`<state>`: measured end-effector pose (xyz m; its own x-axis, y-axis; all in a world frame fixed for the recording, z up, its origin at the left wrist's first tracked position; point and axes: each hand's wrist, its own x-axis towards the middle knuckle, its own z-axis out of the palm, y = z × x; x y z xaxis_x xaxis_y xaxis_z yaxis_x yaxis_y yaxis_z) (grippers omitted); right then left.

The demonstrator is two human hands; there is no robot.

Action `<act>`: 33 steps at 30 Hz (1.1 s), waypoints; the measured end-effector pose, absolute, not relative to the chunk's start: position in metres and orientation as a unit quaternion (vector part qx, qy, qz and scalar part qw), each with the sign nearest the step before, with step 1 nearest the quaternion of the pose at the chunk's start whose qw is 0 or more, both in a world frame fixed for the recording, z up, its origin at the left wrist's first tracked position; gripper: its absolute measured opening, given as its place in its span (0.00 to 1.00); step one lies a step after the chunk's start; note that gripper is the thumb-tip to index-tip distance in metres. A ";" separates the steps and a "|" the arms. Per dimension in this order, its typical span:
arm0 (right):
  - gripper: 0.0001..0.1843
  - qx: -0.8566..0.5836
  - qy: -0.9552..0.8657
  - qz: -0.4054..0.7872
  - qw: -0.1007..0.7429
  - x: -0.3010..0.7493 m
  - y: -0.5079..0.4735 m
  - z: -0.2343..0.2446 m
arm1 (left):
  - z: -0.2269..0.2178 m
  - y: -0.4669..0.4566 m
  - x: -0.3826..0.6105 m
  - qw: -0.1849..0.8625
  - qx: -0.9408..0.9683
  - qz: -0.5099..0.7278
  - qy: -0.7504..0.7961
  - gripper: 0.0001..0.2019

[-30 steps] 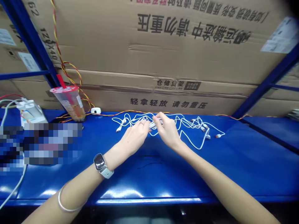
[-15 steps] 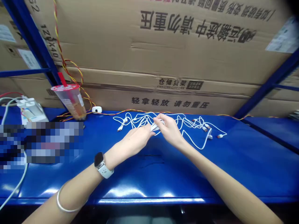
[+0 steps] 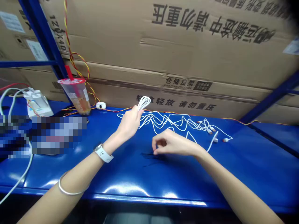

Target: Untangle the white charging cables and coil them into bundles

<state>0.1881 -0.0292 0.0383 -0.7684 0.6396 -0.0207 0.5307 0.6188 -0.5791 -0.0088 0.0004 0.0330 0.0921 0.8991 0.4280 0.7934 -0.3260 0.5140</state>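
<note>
Left hand (image 3: 129,123) raised above the worktop (image 3: 187,180), gripping a small loop of white cable (image 3: 144,103) that sticks up above the fingers. Right hand (image 3: 171,143) is empty, fingers loosely curled, just in front of the loose tangle of white cables (image 3: 168,119) near the back edge of the worktop. Cable connectors (image 3: 214,140) lie toward the right of the tangle. Left wrist has a white smartwatch (image 3: 102,153), forearm a thin metal bangle (image 3: 70,189). Plastic cup with red straw (image 3: 76,95) at back edge, left of the tangle, cardboard cartons (image 3: 149,40) behind.
</note>
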 end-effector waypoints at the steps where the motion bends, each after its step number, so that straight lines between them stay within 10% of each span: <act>1: 0.05 -0.309 -0.902 0.296 0.053 0.186 -0.032 0.038 | 0.033 0.001 -0.010 0.080 0.730 0.356 0.578 0.12; 13: 0.05 -0.294 -0.894 0.336 -0.043 0.176 -0.042 0.032 | 0.026 0.007 -0.011 0.112 0.727 0.358 0.575 0.13; 23: 0.10 -0.359 -0.737 0.434 0.374 0.191 -0.020 0.038 | 0.013 -0.006 0.008 0.330 0.770 0.294 0.460 0.16; 33: 0.10 -0.415 -0.783 0.265 0.380 0.193 -0.011 0.029 | 0.011 -0.015 0.013 0.274 0.836 0.237 0.411 0.15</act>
